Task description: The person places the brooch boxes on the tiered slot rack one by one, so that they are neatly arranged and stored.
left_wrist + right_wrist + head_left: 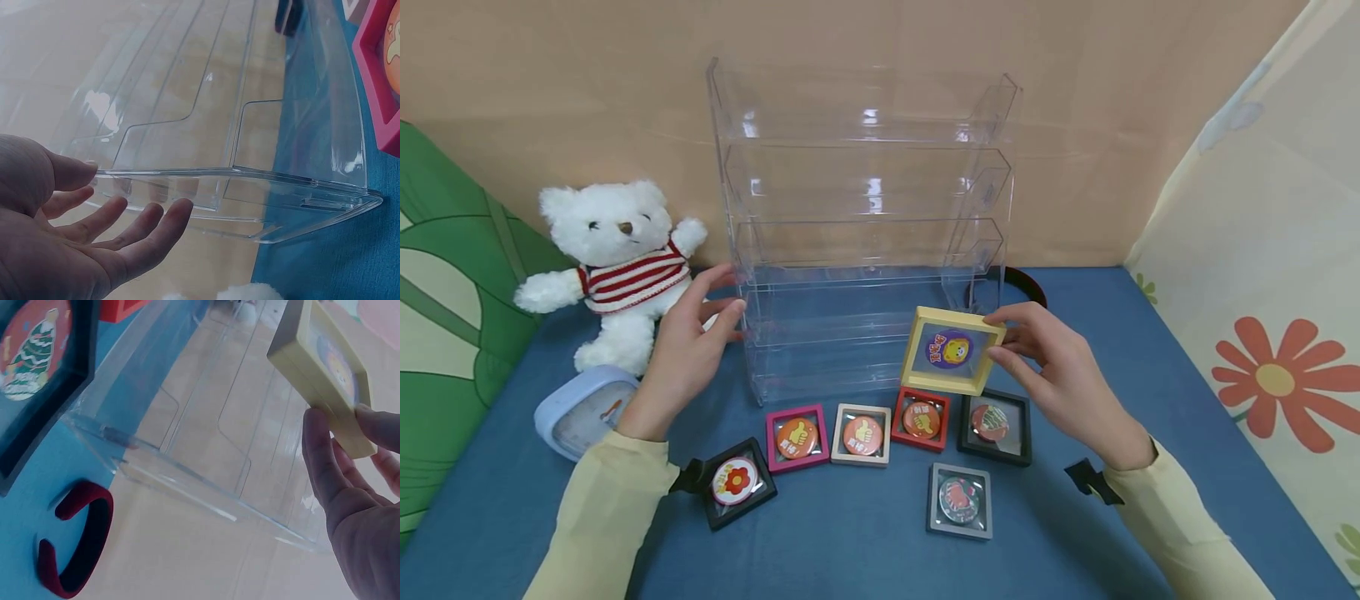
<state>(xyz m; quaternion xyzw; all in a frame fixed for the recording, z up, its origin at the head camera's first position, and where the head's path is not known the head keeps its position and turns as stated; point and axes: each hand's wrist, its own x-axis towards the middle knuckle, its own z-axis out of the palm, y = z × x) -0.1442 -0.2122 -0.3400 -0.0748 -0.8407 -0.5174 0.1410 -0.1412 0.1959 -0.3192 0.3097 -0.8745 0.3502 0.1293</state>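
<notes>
The right grip (350,481) covers the near corner of the yellow frame (322,375); the frame's top is cut off in the right wrist view. The badge lettering (938,350) is too small to read. The left grip (75,237) runs off-frame.

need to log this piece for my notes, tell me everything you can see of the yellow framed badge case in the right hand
The yellow framed badge case is a square, pale yellow frame, plastic by the look, with a clear window. Inside floats a round purple badge bearing a yellow cartoon figure and orange lettering. It is off the table, tilted, in front of the lower tiers of the clear acrylic display rack. The right hand pinches its right edge between thumb and fingers. Nothing else touches it.
</notes>
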